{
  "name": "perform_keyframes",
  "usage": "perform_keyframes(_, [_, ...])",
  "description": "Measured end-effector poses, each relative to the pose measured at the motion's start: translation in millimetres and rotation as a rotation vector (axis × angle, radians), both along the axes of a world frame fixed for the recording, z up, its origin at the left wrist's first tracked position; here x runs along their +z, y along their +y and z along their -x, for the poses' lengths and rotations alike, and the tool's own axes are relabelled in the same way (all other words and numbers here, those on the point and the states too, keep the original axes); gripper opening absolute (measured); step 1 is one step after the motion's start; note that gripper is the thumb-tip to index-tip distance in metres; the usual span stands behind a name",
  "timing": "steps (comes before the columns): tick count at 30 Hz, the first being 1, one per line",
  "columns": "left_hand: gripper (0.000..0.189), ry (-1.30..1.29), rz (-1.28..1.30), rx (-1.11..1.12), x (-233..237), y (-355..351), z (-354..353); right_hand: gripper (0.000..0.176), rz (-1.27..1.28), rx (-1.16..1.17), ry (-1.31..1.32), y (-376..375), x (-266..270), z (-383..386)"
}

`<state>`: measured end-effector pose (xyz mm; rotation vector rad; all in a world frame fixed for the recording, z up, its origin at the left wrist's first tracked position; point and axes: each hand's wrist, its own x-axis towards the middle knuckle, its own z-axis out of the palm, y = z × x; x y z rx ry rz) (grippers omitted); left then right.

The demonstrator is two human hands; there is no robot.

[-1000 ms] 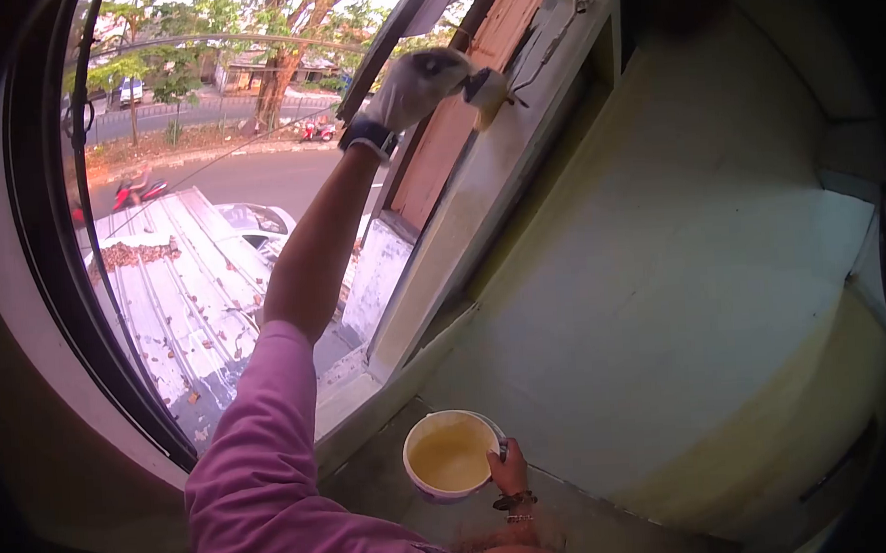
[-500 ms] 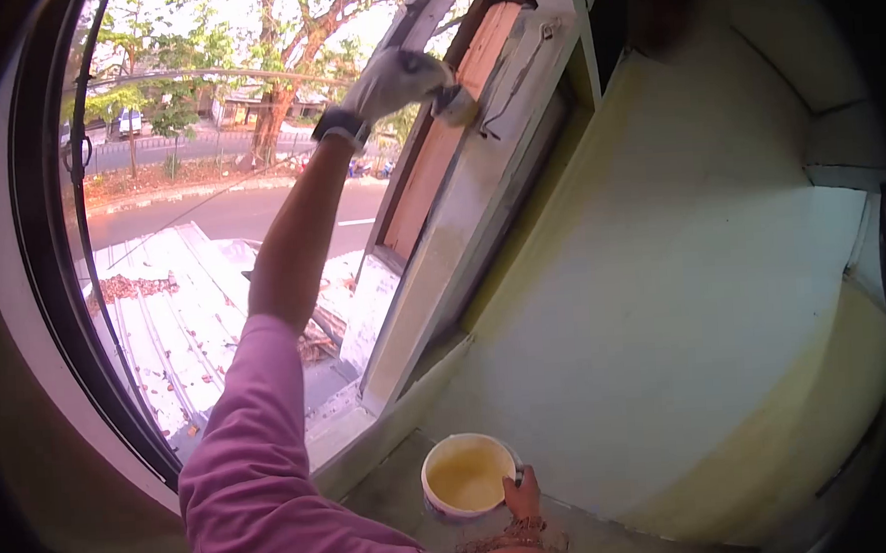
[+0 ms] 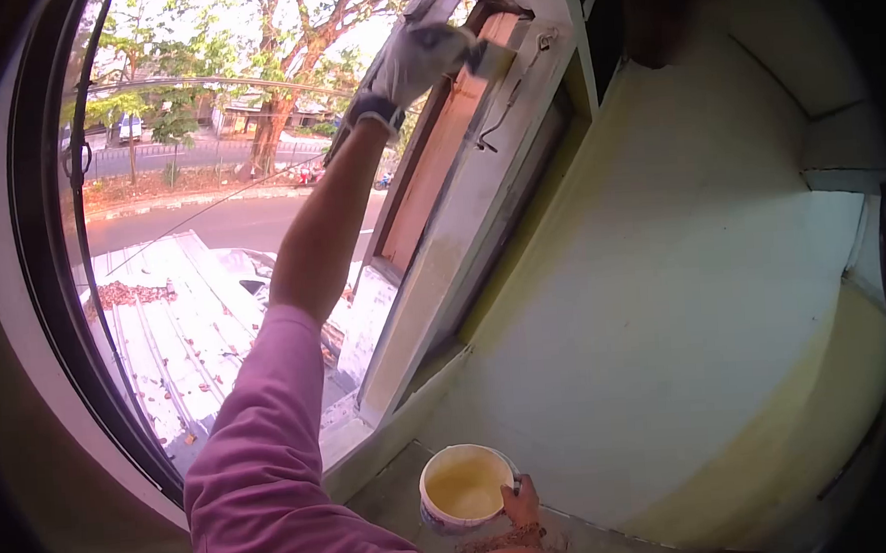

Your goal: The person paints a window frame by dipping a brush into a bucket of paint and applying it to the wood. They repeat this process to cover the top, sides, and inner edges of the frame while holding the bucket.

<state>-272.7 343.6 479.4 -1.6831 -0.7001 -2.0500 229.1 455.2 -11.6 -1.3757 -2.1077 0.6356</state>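
My left hand [image 3: 422, 62], in a whitish glove, is raised at arm's length at the upper part of the window frame. Its fingers are closed around a paintbrush [image 3: 492, 62], blurred by motion, whose bristle end is against or close to the pale frame post [image 3: 432, 257]. Low in the view, my bare right hand [image 3: 521, 501] grips the right rim of a white bucket [image 3: 446, 517]. Pale yellow paint [image 3: 466, 488] lies inside it. The bucket is nearly upright.
A metal window hook [image 3: 490, 124] hangs on the post beside a reddish wooden panel [image 3: 421, 203]. To the right stretches a pale wall [image 3: 644, 296] with yellowish edges. Outside the opening are a metal roof [image 3: 165, 331], a road and trees. A dark blurred shape [image 3: 665, 15] is at the top.
My left hand has moved up and to the right along the post with the paintbrush. The bucket in my right hand has stayed almost in place.
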Motion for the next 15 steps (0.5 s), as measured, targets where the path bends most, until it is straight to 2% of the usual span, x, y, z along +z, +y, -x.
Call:
perform_keyframes(1, [0.018,-0.037,-0.101,-0.015,12.1,1.8,-1.1,0.038,-0.042,0.016,0.021,5.7,-7.0,-0.6])
perform_keyframes(4, [0.017,-0.056,-0.182,-0.138,43.9,6.4,-14.4,0.041,-0.032,0.009,-0.012,5.3,2.7,3.8])
perform_keyframes(6, [0.017,-0.022,-0.121,-0.135,40.4,15.1,-16.9,0.04,-0.005,-0.017,-0.011,4.6,8.0,5.4])
perform_keyframes(8, [0.014,-0.052,-0.078,-0.163,14.8,23.5,-14.0,0.039,-0.021,0.008,0.036,5.7,3.3,6.4])
perform_keyframes(9, [0.015,0.049,-0.049,0.084,-6.7,20.4,-5.2,0.037,-0.022,0.018,0.024,3.8,5.5,4.7])
perform_keyframes(10, [0.017,-0.079,0.075,-0.042,-36.0,10.3,-13.2,0.038,-0.036,0.044,0.031,4.9,6.5,3.3])
perform_keyframes(11, [0.017,0.058,0.042,0.162,-67.4,10.4,-1.7,0.039,-0.045,0.07,0.036,6.3,2.9,1.4])
perform_keyframes(12, [0.019,0.072,0.14,0.293,-103.5,-5.1,-8.6,0.038,-0.051,0.069,-0.005,8.3,0.1,0.2])
perform_keyframes(13, [0.019,0.009,0.237,0.24,-143.5,-10.4,-8.0,0.038,-0.04,0.075,-0.012,6.8,3.6,1.2])
perform_keyframes(14, [0.017,-0.238,0.338,-0.191,-187.4,-8.4,-7.0,0.038,-0.022,0.083,-0.023,3.8,6.8,3.2])
perform_keyframes(15, [0.017,-0.303,0.364,-0.294,-224.2,-20.5,-17.5,0.038,-0.012,0.132,0.023,7.0,4.7,3.1])
